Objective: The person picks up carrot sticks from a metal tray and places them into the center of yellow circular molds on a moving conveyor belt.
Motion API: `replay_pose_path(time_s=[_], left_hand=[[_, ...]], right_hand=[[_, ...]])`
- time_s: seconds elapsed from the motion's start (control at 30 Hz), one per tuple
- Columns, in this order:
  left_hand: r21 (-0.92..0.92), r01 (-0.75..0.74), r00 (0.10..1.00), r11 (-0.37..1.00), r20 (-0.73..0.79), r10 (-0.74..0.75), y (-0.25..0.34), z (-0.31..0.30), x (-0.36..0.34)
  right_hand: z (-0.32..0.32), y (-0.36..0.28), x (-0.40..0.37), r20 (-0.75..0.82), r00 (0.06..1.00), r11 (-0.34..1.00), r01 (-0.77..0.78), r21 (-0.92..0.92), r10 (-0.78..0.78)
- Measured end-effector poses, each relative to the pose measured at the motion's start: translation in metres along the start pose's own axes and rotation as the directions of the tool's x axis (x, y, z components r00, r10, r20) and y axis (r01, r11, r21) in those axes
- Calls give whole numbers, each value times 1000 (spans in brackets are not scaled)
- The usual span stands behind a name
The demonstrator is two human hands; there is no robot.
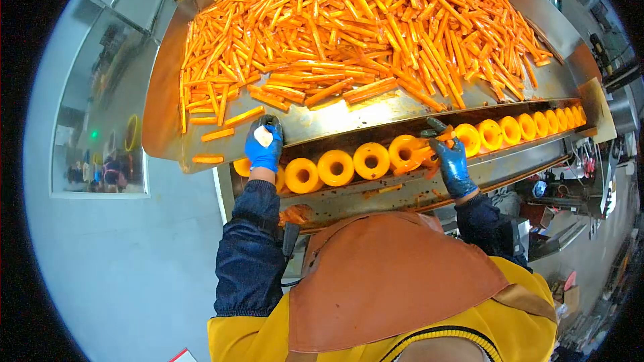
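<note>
Many orange sticks lie heaped in a wide metal tray. Along the tray's near edge runs a row of orange-yellow rings with dark centre holes. My left hand, in a blue glove with dark fingertips and a pale patch, rests at the tray's near edge by the row's left part. Its fingers are bent, and what they hold, if anything, is hidden. Over the rings to the right, my right hand, also blue-gloved, has its fingers around several orange pieces.
Below the rings is a metal ledge with orange scraps. A brown apron covers the front of my body. On the left stands a pale wall with a window. Machine parts are at the right.
</note>
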State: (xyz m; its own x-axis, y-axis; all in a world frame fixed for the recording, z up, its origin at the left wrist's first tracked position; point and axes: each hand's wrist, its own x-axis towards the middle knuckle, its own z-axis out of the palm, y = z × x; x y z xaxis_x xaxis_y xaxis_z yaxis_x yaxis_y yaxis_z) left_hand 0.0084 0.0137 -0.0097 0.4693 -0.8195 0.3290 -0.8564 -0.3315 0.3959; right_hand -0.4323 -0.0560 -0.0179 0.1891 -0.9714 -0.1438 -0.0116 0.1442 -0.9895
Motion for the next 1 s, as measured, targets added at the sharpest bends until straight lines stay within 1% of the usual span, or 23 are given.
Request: replay_pose_path(time_s=[0.03,0.1,0.17,0.2,0.23,0.27,0.3,0.33,0.37,0.43,0.47,0.5,0.53,0.57,0.63,0.73,0.77,0.8,0.87,0.9,0.93,1.0], left_hand=[[-10,9,1000,1000,6,-9,1,-1,1],[-34,37,999,999,21,-36,2,-3,0],[-68,68,997,995,37,-66,11,-10,-1],[-53,75,996,996,44,-73,11,-8,-1],[-38,83,995,996,50,-81,8,-6,0],[-21,93,994,995,54,-91,7,-6,1],[-19,79,997,997,23,-79,6,-5,0],[-17,64,998,998,-7,-64,8,-5,-1],[-14,47,998,999,-35,-48,9,-5,-2],[-2,8,1000,1000,-14,-8,7,-5,-2],[4,-11,1000,1000,-6,11,6,-6,-1],[13,-15,1000,1000,-9,15,3,-3,0],[23,-19,1000,1000,-13,19,-2,2,-1],[33,-20,1000,999,-17,21,-2,1,0],[33,36,999,999,23,-36,4,-4,0],[-10,84,996,996,33,-84,11,-8,0],[-32,92,995,995,30,-91,12,-8,-1],[-18,63,998,998,13,-63,7,-4,-1],[13,6,1000,1000,-21,-6,-3,4,0],[9,1,1000,1000,-30,0,-5,5,-1],[5,-5,999,1000,-37,5,-6,5,-1],[20,-12,999,1000,-44,13,-7,6,0]], right_hand=[[5,-13,-2,-1,999,999,44,9,-44],[-3,-9,0,14,998,994,-61,-91,62],[-16,4,12,46,993,978,-99,-183,109],[-20,9,15,61,989,966,-117,-230,135],[-12,-30,4,-16,974,949,-224,-224,226],[-14,-25,7,-9,998,997,-62,-41,61],[-19,-22,8,-29,1000,1000,2,-11,-3],[-19,-33,5,-53,996,998,67,19,-66],[-14,-41,2,-68,993,995,100,-10,-100],[1,-54,-3,-100,980,984,165,-72,-171],[11,-48,-1,-66,941,938,321,-133,-331],[18,-45,1,11,898,852,421,-311,-440],[29,-49,1,109,844,722,510,-467,-525],[39,-53,-1,145,835,698,528,-483,-531],[51,-60,-3,221,816,649,563,-512,-534],[49,-64,-3,161,830,714,545,-439,-534],[55,-70,-5,135,840,769,537,-346,-526],[63,-66,-5,77,865,829,498,-255,-496],[81,-44,-5,-27,910,909,413,-53,-415],[86,-34,-2,80,939,941,337,-17,-335],[100,-31,7,168,916,919,383,-98,-364],[97,-33,5,223,866,804,498,-326,-447]])
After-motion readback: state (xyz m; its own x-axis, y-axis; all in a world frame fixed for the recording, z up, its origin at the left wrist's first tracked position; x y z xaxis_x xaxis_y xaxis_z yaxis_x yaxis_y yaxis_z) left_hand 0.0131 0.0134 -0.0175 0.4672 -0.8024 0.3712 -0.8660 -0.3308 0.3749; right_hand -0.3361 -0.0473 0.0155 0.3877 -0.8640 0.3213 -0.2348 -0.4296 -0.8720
